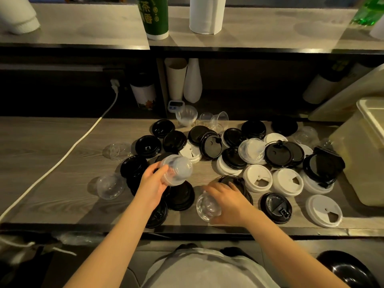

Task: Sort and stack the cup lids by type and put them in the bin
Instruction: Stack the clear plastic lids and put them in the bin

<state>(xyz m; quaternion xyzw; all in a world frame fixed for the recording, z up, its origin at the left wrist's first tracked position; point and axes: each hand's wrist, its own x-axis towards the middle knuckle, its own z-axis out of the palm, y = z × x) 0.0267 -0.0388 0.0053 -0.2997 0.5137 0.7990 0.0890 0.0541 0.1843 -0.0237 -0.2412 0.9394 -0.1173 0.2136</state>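
Black, white and clear cup lids lie scattered over the wooden counter [41,146]. My left hand [152,185] grips a stack of clear dome lids [176,170], lifted above the black lids. My right hand [225,201] holds another clear dome lid [207,206] low near the counter's front edge. White flat lids [257,177] and black lids [148,146] lie around both hands. More clear dome lids [110,186] sit to the left. A pale plastic bin [365,150] stands at the right end.
A white power cable [68,150] runs diagonally across the counter's left part. Clear cups [187,115], a small timer [176,106] and paper cup stacks [176,77] stand at the back. The shelf above carries a green cup stack [154,17] and a paper roll [206,14].
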